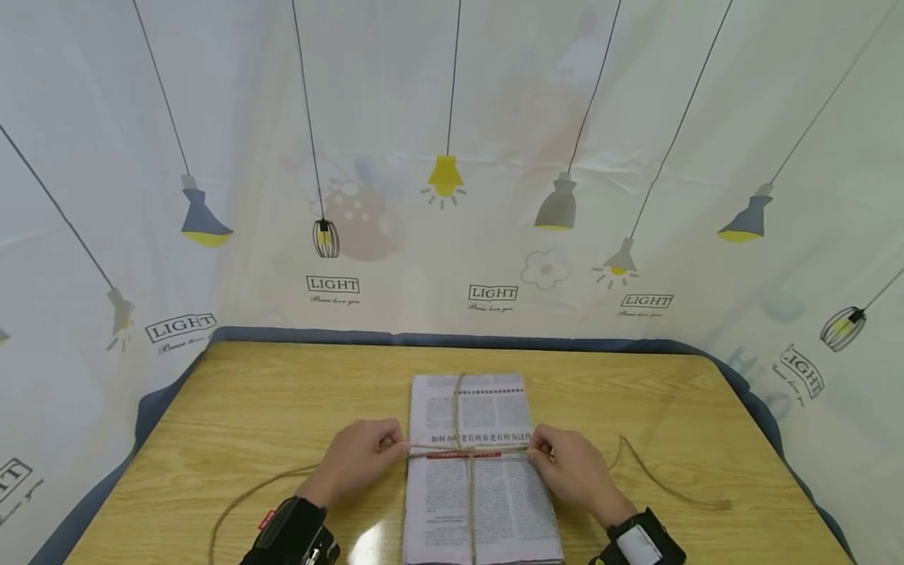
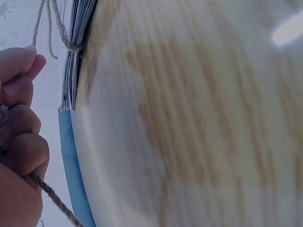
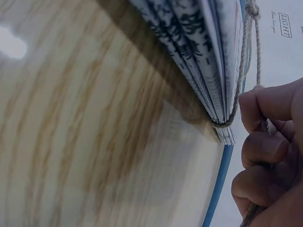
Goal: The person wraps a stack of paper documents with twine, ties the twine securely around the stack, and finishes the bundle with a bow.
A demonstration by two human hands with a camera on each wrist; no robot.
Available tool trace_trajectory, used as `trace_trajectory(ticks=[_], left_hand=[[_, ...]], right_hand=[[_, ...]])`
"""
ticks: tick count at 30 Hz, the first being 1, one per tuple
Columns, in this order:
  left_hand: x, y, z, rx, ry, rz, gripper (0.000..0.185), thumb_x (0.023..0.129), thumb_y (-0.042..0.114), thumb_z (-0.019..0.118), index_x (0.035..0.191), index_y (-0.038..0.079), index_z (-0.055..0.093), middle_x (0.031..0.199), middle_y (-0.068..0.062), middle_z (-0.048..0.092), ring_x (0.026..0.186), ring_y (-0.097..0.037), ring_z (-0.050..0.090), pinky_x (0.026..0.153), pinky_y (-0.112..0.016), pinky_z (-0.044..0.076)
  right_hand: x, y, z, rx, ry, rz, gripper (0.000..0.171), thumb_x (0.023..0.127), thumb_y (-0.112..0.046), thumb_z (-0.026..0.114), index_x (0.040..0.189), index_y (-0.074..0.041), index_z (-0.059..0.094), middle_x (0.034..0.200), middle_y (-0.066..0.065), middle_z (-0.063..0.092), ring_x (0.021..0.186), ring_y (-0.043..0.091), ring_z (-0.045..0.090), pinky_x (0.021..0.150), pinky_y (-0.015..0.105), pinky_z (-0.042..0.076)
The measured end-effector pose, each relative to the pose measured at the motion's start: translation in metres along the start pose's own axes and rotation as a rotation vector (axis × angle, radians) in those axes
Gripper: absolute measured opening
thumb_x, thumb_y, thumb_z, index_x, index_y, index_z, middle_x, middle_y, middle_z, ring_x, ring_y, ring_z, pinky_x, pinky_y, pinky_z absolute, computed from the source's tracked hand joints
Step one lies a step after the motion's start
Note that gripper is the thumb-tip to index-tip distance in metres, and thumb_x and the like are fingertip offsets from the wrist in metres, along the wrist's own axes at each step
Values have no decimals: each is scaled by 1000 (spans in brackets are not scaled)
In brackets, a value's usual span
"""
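Observation:
A stack of folded newspapers lies on the table, with twine running lengthwise and crosswise over it. The strands cross at a knot near the middle of the top sheet. At the stack's left edge my left hand pinches one twine end, its other fingers curled round the strand, as the left wrist view shows. My right hand grips the other end at the right edge, thumb and forefinger together. Both ends stretch nearly straight between the hands and the knot. The stack's underside is hidden.
A loose twine tail trails left of the stack, and another tail lies on the right. The wooden table has a dark blue edge at the back, with a lamp-printed cloth behind it.

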State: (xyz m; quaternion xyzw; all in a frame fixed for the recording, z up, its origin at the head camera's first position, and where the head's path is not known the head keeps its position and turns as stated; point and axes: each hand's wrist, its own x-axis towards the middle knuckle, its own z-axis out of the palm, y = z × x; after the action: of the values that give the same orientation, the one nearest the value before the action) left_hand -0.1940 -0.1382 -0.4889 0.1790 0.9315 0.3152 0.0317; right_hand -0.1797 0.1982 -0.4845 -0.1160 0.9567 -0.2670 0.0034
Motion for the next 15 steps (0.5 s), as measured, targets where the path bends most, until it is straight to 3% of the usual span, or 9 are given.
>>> trace_trajectory(ticks=[15], left_hand=[[-1, -1, -1, -7, -62, -2, 16, 94, 32, 64, 79, 28, 60, 61, 14, 45, 54, -1, 38, 56, -20, 32]], right_hand=[[2, 4, -2, 39, -42, -11, 11, 92, -22, 67, 83, -24, 62, 72, -13, 57, 55, 2, 42, 53, 20, 35]])
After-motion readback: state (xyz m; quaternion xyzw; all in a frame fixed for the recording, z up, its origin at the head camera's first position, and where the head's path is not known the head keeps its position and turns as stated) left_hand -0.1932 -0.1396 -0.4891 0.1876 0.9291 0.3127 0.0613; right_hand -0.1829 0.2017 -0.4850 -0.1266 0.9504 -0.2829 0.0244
